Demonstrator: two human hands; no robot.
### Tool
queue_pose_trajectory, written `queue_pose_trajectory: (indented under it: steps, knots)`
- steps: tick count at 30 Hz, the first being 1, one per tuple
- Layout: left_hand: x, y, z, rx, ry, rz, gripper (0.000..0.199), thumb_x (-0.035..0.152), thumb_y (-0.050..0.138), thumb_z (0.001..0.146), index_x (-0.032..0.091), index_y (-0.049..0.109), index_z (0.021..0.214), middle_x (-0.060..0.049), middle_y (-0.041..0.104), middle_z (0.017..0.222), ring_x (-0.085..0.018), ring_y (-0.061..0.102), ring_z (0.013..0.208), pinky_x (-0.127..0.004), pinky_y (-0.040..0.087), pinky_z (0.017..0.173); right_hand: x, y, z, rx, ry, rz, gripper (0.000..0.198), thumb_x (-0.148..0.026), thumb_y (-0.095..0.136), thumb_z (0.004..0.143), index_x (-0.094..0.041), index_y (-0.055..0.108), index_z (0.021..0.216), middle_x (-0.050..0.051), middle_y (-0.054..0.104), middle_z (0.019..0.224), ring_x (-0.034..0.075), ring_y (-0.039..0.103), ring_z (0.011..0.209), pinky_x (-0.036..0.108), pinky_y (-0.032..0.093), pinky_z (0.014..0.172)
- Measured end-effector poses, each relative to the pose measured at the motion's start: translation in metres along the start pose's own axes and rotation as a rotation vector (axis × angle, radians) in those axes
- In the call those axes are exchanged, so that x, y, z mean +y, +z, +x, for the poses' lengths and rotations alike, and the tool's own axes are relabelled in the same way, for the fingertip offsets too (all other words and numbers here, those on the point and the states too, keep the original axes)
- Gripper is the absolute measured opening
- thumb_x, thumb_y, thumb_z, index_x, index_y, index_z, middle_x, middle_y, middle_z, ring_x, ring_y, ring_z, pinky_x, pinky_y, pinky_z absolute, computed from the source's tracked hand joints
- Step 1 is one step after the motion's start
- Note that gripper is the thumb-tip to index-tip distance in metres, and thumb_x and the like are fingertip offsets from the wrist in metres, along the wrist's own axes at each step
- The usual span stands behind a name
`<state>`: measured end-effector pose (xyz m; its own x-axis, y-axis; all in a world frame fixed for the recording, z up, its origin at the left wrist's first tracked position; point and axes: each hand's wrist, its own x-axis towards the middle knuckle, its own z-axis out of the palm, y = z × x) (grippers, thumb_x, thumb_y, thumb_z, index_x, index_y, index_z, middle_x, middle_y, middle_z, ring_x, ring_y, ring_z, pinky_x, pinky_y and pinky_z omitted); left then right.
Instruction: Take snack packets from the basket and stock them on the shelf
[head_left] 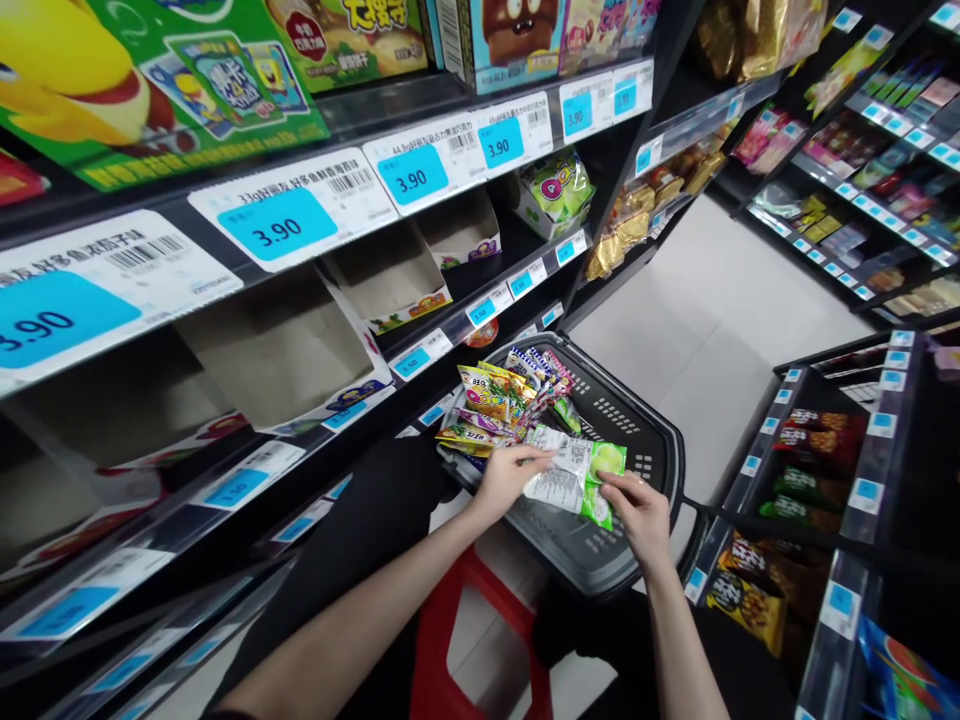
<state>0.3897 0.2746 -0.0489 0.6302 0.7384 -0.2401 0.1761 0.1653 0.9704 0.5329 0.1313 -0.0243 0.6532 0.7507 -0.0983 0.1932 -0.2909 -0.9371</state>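
Between my two hands is a green and white snack packet (574,472), held over a dark grey shopping basket (660,425). My left hand (506,482) pinches its left edge, thumb and fingers together. At the packet's right end my right hand (636,508) grips the green part. Several colourful snack packets (495,400) lie heaped in the left side of the basket, yellow, purple and pink ones among them. The held packet hides part of the basket's floor.
On the left run shelves with price labels (277,228), open cardboard display boxes (281,335) and a green candy box (555,190). Below my arms stands a red stool (446,610). Bagged snacks (750,590) fill a low rack at right. A tiled aisle (697,290) lies beyond the basket.
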Motion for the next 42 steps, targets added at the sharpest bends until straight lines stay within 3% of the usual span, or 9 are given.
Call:
queue_pose_trajectory:
  steps: [6, 11, 17, 21, 27, 31, 33, 38, 42]
  knots:
    - [0.0, 0.001, -0.002, 0.035, 0.097, 0.09, 0.012, 0.027, 0.062, 0.068, 0.016, 0.067, 0.065, -0.001, 0.065, 0.066, -0.015, 0.058, 0.067, -0.024, 0.042, 0.065, 0.001, 0.012, 0.0, 0.031, 0.064, 0.01, 0.02, -0.037, 0.056, 0.075, -0.017, 0.059, 0.073, 0.001, 0.058, 0.069, 0.014, 0.051, 0.065, 0.024, 0.039, 0.06]
    - [0.003, 0.004, 0.001, 0.063, 0.163, 0.144, 0.021, 0.03, 0.062, 0.068, 0.015, 0.058, 0.054, 0.001, 0.052, 0.062, -0.013, 0.05, 0.065, -0.024, 0.038, 0.065, 0.002, 0.023, -0.003, 0.155, 0.153, 0.084, 0.024, -0.042, 0.051, 0.076, -0.019, 0.05, 0.071, -0.004, 0.046, 0.058, 0.011, 0.041, 0.053, 0.022, 0.033, 0.05]
    - [0.004, -0.004, 0.007, -0.056, 0.02, 0.065, 0.023, 0.035, 0.064, 0.065, 0.014, 0.058, 0.058, 0.001, 0.055, 0.058, -0.012, 0.048, 0.057, -0.022, 0.035, 0.055, 0.001, 0.022, 0.0, 0.126, 0.199, 0.201, 0.024, -0.042, 0.054, 0.074, -0.019, 0.049, 0.071, -0.003, 0.046, 0.063, 0.01, 0.041, 0.055, 0.021, 0.033, 0.05]
    - [0.003, -0.007, 0.007, -0.096, 0.032, 0.034, 0.019, 0.032, 0.064, 0.065, 0.015, 0.058, 0.061, 0.002, 0.056, 0.061, -0.01, 0.047, 0.057, -0.02, 0.034, 0.053, 0.006, 0.018, 0.002, 0.11, 0.216, 0.324, 0.021, -0.038, 0.057, 0.072, -0.019, 0.048, 0.074, -0.004, 0.045, 0.064, 0.008, 0.039, 0.053, 0.02, 0.031, 0.048]
    - [0.001, -0.003, 0.008, -0.137, -0.165, -0.308, 0.022, 0.023, 0.069, 0.058, 0.015, 0.053, 0.072, 0.007, 0.047, 0.053, -0.003, 0.035, 0.041, -0.016, 0.024, 0.041, 0.012, 0.011, 0.008, 0.054, 0.225, 0.379, 0.018, -0.028, 0.065, 0.064, -0.02, 0.051, 0.072, -0.004, 0.047, 0.065, 0.008, 0.041, 0.053, 0.019, 0.031, 0.048]
    - [-0.002, -0.004, 0.009, -0.269, -0.434, -0.559, 0.015, 0.016, 0.063, 0.058, 0.01, 0.062, 0.071, -0.001, 0.057, 0.059, -0.007, 0.048, 0.049, -0.019, 0.036, 0.046, 0.011, 0.003, 0.01, -0.048, 0.368, 0.492, 0.01, -0.028, 0.062, 0.062, -0.019, 0.058, 0.066, -0.001, 0.056, 0.065, 0.012, 0.048, 0.053, 0.024, 0.036, 0.05]
    - [-0.001, -0.007, 0.01, -0.298, -0.487, -0.672, 0.019, 0.013, 0.058, 0.059, 0.008, 0.065, 0.075, -0.005, 0.061, 0.061, -0.01, 0.054, 0.054, -0.022, 0.042, 0.051, 0.008, -0.002, 0.01, -0.075, 0.392, 0.567, 0.014, -0.029, 0.058, 0.064, -0.019, 0.063, 0.071, 0.003, 0.062, 0.071, 0.016, 0.054, 0.061, 0.029, 0.042, 0.057]
    - [0.004, -0.012, 0.011, -0.322, -0.411, -0.722, 0.031, 0.01, 0.058, 0.058, 0.011, 0.066, 0.088, -0.008, 0.067, 0.077, -0.016, 0.061, 0.067, -0.03, 0.049, 0.065, 0.002, -0.004, 0.008, -0.129, 0.319, 0.662, 0.034, -0.03, 0.058, 0.061, -0.021, 0.066, 0.092, 0.007, 0.065, 0.096, 0.021, 0.058, 0.085, 0.036, 0.044, 0.08]
    - [0.005, -0.011, 0.013, -0.249, -0.381, -0.49, 0.031, 0.019, 0.066, 0.059, 0.012, 0.064, 0.089, -0.005, 0.067, 0.073, -0.016, 0.061, 0.062, -0.029, 0.049, 0.059, 0.007, 0.004, 0.006, -0.022, 0.391, 0.597, 0.029, -0.03, 0.069, 0.057, -0.02, 0.066, 0.084, 0.005, 0.067, 0.085, 0.018, 0.061, 0.073, 0.034, 0.048, 0.07]
